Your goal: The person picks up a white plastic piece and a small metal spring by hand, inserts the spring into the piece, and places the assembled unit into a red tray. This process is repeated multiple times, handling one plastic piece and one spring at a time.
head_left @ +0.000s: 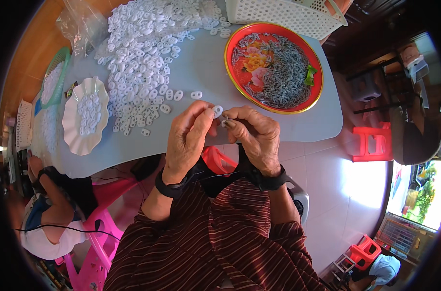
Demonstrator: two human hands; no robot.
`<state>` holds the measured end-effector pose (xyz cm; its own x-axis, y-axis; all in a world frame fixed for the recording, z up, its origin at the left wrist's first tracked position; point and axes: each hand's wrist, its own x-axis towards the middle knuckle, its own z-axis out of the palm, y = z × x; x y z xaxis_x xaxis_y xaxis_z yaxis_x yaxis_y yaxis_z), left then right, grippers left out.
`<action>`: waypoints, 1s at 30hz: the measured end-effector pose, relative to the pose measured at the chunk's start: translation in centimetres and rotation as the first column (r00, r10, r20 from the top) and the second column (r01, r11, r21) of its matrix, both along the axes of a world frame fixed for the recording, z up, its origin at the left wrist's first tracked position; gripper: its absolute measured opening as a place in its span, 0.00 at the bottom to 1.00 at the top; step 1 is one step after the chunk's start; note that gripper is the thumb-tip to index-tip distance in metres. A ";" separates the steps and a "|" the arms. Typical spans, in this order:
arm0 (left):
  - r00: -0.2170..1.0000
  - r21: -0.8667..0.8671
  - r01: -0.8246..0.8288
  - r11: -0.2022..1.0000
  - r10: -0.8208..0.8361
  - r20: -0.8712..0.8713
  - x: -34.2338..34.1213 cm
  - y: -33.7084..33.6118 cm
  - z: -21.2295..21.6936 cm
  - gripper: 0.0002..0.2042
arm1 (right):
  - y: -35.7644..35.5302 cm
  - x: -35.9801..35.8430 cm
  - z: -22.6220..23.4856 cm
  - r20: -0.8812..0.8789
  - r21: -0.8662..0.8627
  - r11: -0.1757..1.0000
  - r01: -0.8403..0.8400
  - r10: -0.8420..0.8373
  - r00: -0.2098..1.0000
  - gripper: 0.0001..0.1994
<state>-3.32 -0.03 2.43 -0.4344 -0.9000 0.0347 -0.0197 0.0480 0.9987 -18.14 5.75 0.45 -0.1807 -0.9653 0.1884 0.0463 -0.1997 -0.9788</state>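
Note:
Between the thumb and forefinger of my left hand (190, 131) is a small white oval plastic piece (218, 110) with a hole in it. My right hand (255, 133) is beside it, just over the table's near edge, its thumb and forefinger pinching a small metal pin (226, 118) against a little whitish part (224, 123). The fingers partly cover that part, so its full shape is hidden. Behind my hands a heap of similar white oval pieces (135, 53) spreads over the table. To the right stands a red round tray (240, 89) with many small grey metal pins (286, 72).
The grey table (201, 63) also bears a white scalloped dish (71, 121) of white pieces, a green basket (60, 72), a clear plastic bag (82, 26) and a white perforated basket (283, 17). Another person (55, 213) sits at the left by a pink chair (101, 233). Red stools (373, 143) stand right.

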 end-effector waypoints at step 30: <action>0.981 -0.239 0.163 0.957 -0.131 0.145 0.5 -0.8 -0.6 0.11 | -0.1 0.2 -0.6 0.025 -0.006 1.000 0.004 -0.003 1.000 0.09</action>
